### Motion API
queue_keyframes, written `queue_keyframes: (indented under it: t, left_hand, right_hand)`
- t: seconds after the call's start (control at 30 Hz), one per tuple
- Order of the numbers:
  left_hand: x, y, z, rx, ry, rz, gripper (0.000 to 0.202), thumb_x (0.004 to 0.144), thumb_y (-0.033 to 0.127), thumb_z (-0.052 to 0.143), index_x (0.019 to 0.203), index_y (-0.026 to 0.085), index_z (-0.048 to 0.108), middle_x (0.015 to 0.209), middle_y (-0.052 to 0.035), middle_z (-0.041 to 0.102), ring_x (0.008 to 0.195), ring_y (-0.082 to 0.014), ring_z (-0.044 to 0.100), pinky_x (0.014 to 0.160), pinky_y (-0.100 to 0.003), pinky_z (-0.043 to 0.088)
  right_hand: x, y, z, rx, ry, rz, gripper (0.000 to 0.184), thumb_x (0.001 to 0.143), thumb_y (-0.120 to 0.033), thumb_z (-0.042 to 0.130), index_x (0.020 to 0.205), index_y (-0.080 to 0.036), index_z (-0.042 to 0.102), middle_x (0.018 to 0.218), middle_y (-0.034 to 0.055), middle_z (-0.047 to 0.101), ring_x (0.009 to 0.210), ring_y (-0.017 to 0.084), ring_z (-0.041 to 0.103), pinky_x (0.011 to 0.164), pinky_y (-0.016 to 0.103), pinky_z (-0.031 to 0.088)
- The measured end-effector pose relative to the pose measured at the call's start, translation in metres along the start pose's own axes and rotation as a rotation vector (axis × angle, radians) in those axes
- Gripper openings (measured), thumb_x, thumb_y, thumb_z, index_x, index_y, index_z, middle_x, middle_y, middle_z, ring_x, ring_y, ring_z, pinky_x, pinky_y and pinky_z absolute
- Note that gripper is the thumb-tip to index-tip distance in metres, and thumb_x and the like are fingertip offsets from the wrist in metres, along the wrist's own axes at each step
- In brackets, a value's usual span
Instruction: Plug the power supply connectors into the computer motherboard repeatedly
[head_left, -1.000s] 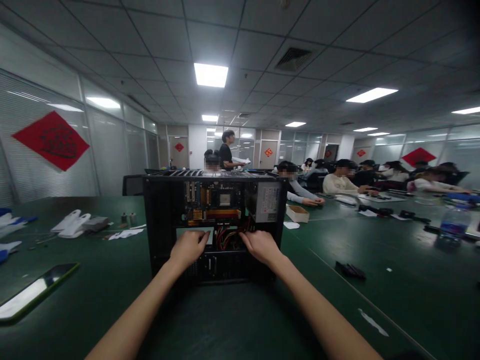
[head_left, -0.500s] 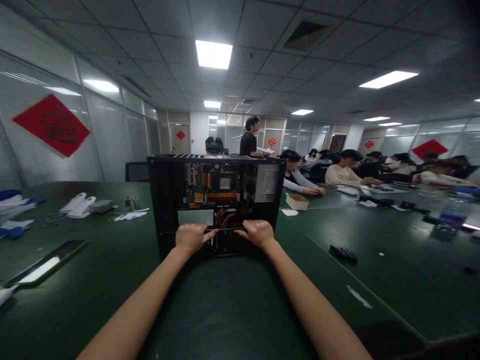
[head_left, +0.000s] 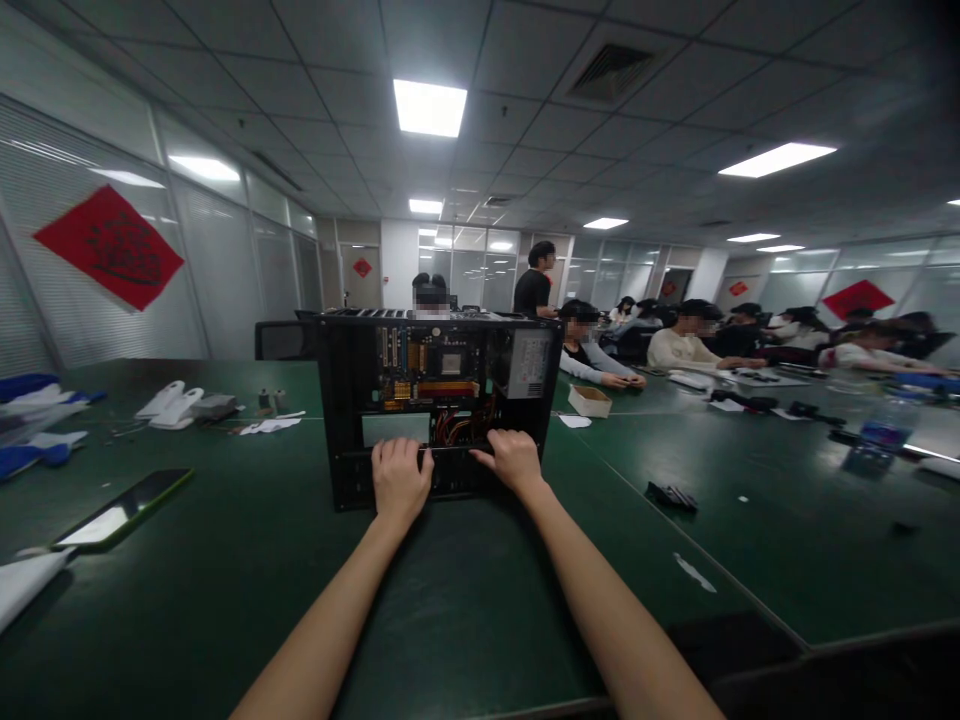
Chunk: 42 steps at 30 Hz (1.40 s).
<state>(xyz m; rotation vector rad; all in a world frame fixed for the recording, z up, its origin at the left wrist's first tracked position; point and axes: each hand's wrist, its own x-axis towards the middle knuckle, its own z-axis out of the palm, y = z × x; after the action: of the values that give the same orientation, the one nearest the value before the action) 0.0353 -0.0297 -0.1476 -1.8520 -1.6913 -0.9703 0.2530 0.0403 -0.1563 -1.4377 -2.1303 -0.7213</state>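
Note:
Upright on the green table stands a black computer case [head_left: 346, 420], its open side facing me. Inside it show a motherboard [head_left: 401, 365], a power supply [head_left: 531, 362], a pale flat panel [head_left: 396, 428] and a tangle of red, yellow and black cables [head_left: 456, 428]. My left hand [head_left: 401, 482] reaches over the case's lower front bar, back of the hand up, fingers bent over the edge and thumb beside them. On the same bar, further right, my right hand [head_left: 516, 460] is closed with its thumb pointing inward. The undersides of both hands' fingers are hidden.
A phone [head_left: 124, 508] with a green edge lies left on the table [head_left: 247, 580]. Behind it are white objects [head_left: 176, 403] and paper [head_left: 271, 425]. To the right are a small box [head_left: 589, 401], a black part [head_left: 671, 497] and a bottle [head_left: 889, 430]. Several people sit beyond.
The case has shifted slightly away and looks smaller. My left hand has turned from a sideways grip to fingers pointing forward over the bar. A standing person behind has moved right.

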Motion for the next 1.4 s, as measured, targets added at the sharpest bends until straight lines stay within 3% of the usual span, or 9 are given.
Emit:
queue_keyframes:
  t: [0.13, 0.3, 0.37, 0.47, 0.6, 0.9, 1.0, 1.17, 1.4]
  left_hand:
    - [-0.005, 0.0, -0.002, -0.015, 0.005, 0.026, 0.039, 0.097, 0.037, 0.036, 0.113, 0.016, 0.065, 0.109, -0.0139, 0.065, 0.112, -0.03, 0.053, 0.117, -0.049, 0.021]
    - [-0.012, -0.011, -0.005, -0.013, -0.016, 0.118, 0.041, 0.097, 0.038, 0.038, 0.125, 0.016, 0.06, 0.119, -0.0139, 0.063, 0.118, -0.0303, 0.052, 0.118, -0.049, 0.023]
    - [-0.014, -0.015, -0.004, -0.011, -0.011, 0.148, 0.043, 0.096, 0.038, 0.04, 0.128, 0.014, 0.057, 0.125, -0.0156, 0.061, 0.124, -0.0321, 0.049, 0.119, -0.051, 0.022]
    - [-0.016, -0.017, 0.001, -0.006, 0.008, 0.172, 0.047, 0.095, 0.038, 0.043, 0.131, 0.01, 0.054, 0.129, -0.0176, 0.058, 0.132, -0.0356, 0.042, 0.118, -0.055, 0.023]
    - [-0.017, -0.019, 0.004, -0.017, 0.012, 0.194, 0.05, 0.094, 0.039, 0.046, 0.133, 0.008, 0.053, 0.132, -0.0179, 0.057, 0.137, -0.0385, 0.035, 0.116, -0.058, 0.026]
    - [-0.02, -0.019, 0.015, -0.044, 0.034, 0.14, 0.068, 0.094, 0.049, 0.044, 0.145, 0.004, 0.039, 0.142, -0.0203, 0.048, 0.144, -0.042, 0.02, 0.115, -0.063, 0.025]
    - [-0.017, -0.02, 0.019, -0.089, 0.017, 0.067, 0.062, 0.094, 0.051, 0.042, 0.139, 0.008, 0.047, 0.132, -0.018, 0.053, 0.139, -0.0401, 0.028, 0.114, -0.063, 0.023]
    - [-0.004, -0.033, 0.009, -0.175, -0.042, -0.038, 0.047, 0.095, 0.053, 0.039, 0.105, 0.018, 0.069, 0.106, -0.011, 0.06, 0.119, -0.032, 0.047, 0.116, -0.058, 0.02]
    - [0.037, -0.058, 0.007, -0.252, -0.137, -0.211, 0.051, 0.093, 0.055, 0.042, 0.077, 0.021, 0.076, 0.091, -0.0079, 0.07, 0.109, -0.0317, 0.052, 0.113, -0.055, 0.021]
  right_hand:
    - [0.001, 0.003, -0.005, -0.029, -0.026, -0.018, 0.055, 0.096, -0.063, 0.033, 0.09, -0.015, 0.062, 0.086, 0.01, 0.067, 0.08, 0.022, 0.06, 0.068, 0.032, 0.029]
    - [0.007, 0.033, -0.012, -0.068, -0.165, -0.293, 0.034, 0.098, -0.043, 0.044, 0.1, -0.015, 0.063, 0.091, 0.0106, 0.067, 0.08, 0.022, 0.058, 0.071, 0.033, 0.029]
    - [0.003, 0.039, -0.013, -0.091, -0.143, -0.314, 0.031, 0.1, -0.037, 0.041, 0.1, -0.015, 0.063, 0.093, 0.0107, 0.066, 0.082, 0.022, 0.057, 0.075, 0.034, 0.03]
    - [-0.01, 0.031, -0.013, -0.144, -0.053, -0.228, 0.029, 0.101, -0.028, 0.036, 0.102, -0.015, 0.062, 0.092, 0.0098, 0.063, 0.083, 0.022, 0.054, 0.078, 0.035, 0.029]
    - [-0.024, 0.003, -0.015, -0.167, 0.064, 0.014, 0.023, 0.1, -0.027, 0.04, 0.102, -0.016, 0.061, 0.09, 0.0089, 0.06, 0.085, 0.023, 0.051, 0.083, 0.036, 0.03]
    - [-0.023, -0.018, -0.04, -0.146, -0.005, 0.115, 0.016, 0.096, -0.027, 0.049, 0.095, -0.017, 0.062, 0.09, 0.0095, 0.061, 0.087, 0.025, 0.054, 0.083, 0.038, 0.034]
    - [-0.03, -0.022, -0.047, -0.161, -0.023, 0.085, 0.017, 0.097, -0.027, 0.049, 0.096, -0.017, 0.062, 0.089, 0.01, 0.062, 0.085, 0.025, 0.056, 0.08, 0.039, 0.035]
    - [-0.046, -0.039, -0.066, -0.195, -0.029, -0.031, 0.017, 0.097, -0.02, 0.045, 0.096, -0.016, 0.062, 0.086, 0.0099, 0.063, 0.079, 0.023, 0.058, 0.072, 0.036, 0.038]
    - [-0.053, -0.111, -0.086, -0.228, -0.022, -0.005, 0.018, 0.084, -0.003, 0.05, 0.092, -0.009, 0.065, 0.075, 0.0136, 0.062, 0.066, 0.028, 0.062, 0.057, 0.037, 0.046]
